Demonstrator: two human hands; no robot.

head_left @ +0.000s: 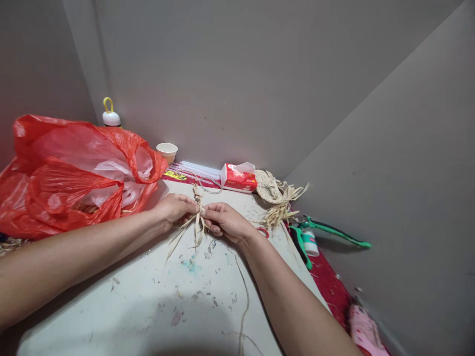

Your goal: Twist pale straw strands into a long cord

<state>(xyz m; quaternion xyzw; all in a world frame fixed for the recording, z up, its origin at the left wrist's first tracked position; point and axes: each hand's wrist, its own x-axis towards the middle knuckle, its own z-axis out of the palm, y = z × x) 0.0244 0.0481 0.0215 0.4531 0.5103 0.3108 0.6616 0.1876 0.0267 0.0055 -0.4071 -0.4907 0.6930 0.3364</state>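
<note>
Both hands meet over the middle of a white, stained board (200, 306). Between them is a braid of dry straw strips (198, 194), its finished end pointing away from me and its loose strips fanning toward me. My left hand (178, 207) pinches the braid from the left, fingers closed. From the right, my right hand (224, 220) is closed on the same braid where the strips cross. The fingers partly hide the crossing point. A thin loose strand (245, 287) trails down the board below my right hand.
A red plastic bag (67, 183) fills the left side. Behind stand a paper cup (166, 152) and a tissue pack (239, 177). At right lie a coiled straw braid (267, 187), green-handled pliers (337, 232) and a small white bottle (310, 244). Grey walls enclose the back and right.
</note>
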